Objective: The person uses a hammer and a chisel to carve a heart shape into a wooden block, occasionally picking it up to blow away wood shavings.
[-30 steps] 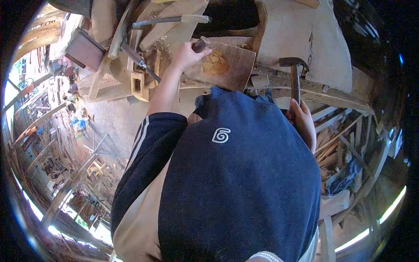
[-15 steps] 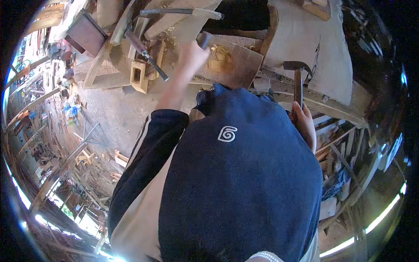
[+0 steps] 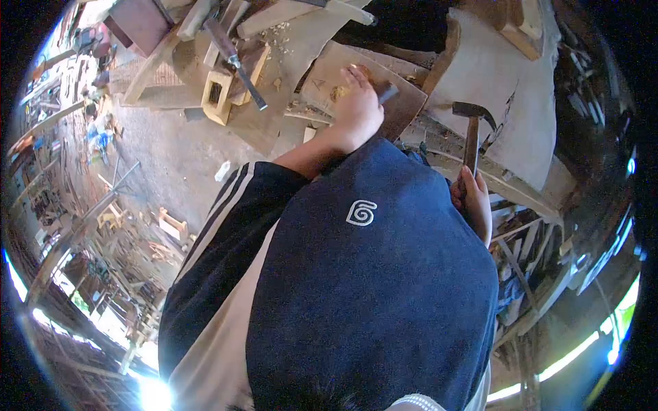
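Observation:
My left hand rests over a carved wooden board, fingers reaching onto its pale hollowed patch. A blurred, dark-ended tool sticks out of that hand; the rest of it is hidden. On the right, my right hand is closed around the wooden handle of a hammer, its metal head pointing up over the work surface. To the left of the board lie a chisel with a brown handle and a wooden block with a rectangular opening.
A large pale slab lies at the right with a wooden block on it. Wood shavings are scattered near the chisel. A reddish box stands at the upper left. Timber pieces lie on the floor on both sides.
My left hand has moved right onto the carved board, carrying the dark-ended tool. My right hand still holds the hammer in nearly the same place. The view has shifted slightly.

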Tool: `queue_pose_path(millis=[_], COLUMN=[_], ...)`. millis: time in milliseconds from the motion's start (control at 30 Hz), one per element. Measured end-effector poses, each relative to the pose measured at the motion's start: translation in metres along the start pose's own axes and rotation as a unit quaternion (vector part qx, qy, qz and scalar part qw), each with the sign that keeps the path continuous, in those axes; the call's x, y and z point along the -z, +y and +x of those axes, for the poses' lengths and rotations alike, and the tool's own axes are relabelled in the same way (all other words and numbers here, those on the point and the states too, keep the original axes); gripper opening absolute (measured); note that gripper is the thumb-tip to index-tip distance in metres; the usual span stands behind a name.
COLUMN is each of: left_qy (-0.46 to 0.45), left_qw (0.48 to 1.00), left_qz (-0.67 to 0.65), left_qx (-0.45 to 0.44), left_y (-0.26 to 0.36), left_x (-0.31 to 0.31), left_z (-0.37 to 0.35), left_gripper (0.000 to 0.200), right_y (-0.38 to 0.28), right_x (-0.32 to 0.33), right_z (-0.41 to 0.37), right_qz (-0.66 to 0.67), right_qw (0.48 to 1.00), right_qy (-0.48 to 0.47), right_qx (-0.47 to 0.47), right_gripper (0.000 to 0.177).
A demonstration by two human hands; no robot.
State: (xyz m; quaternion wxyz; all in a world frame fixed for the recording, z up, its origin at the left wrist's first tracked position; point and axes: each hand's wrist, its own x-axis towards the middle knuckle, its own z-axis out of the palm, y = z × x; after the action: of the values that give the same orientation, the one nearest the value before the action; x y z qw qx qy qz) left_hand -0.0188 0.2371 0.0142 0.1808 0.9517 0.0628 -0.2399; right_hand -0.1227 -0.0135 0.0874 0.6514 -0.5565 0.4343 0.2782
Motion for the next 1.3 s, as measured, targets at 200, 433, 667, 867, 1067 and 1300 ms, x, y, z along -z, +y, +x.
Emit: queue_pose_path(millis=[200,433,667,867,1067,1300], left_qy=[-0.001,0.043,0.056,0.031,-0.018,-0.092], left_qw=[0.999,0.980,0.991,0.986,0.987,0.976], left_qz=[0.028,-0.190,-0.062,0.002,0.065,0.056], left_qx=[-0.029,-0.025,-0.107,-0.163,-0.148,-0.190], left_y=[0.009,-0.027,-0.034,-0.044,-0.047,-0.060], left_x=[-0.015,0.035,-0.001,-0.013,0.001,0.012], left_z=[0.000,0.007,0.019,0.011,-0.005,-0.017], left_gripper=[0.084,0.041,0.064,0.084,0.083,0.075], right_y=[-0.009,-0.010,-0.009,-0.010,-0.013,-0.019], right_x=[-0.005,-0.011,-0.010,-0.017,-0.019,-0.021], right_z=[0.009,0.006,0.009,0.004,0.002,0.001], right_qz=[-0.059,-0.068,-0.091,-0.090,-0.081,-0.096], right_qw=[0.998,0.997,0.995,0.994,0.995,0.993], right_qy=[0.011,0.035,0.050,0.059,0.058,0.064], right_qx=[0.007,-0.004,0.000,0.005,-0.007,-0.016], right_gripper=[0.022,0.022,0.023,0.022,0.021,0.021])
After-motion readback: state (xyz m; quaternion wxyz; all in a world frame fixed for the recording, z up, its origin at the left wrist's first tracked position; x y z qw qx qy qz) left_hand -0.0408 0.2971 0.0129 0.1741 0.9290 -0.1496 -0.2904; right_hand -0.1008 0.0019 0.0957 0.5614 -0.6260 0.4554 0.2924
